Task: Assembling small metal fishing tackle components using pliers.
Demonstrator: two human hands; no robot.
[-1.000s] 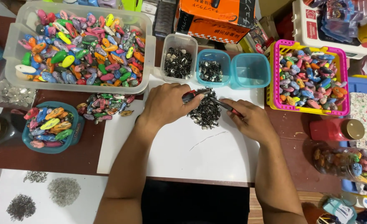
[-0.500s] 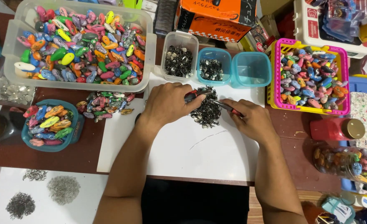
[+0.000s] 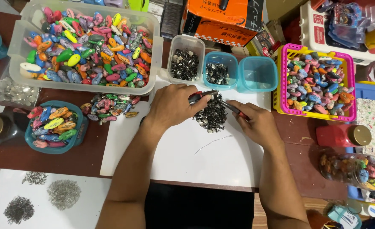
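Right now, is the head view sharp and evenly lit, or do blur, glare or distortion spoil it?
Head view: even, soft lighting with faint shadows; left hand, right hand and the pile of small metal parts are sharp; mild glare on the clear tub; slight wide-angle bending at the edges.

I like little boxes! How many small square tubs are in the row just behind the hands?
3. A clear tub on the left with dark bits, a blue tub in the middle with a few, and a blue tub on the right that looks empty.
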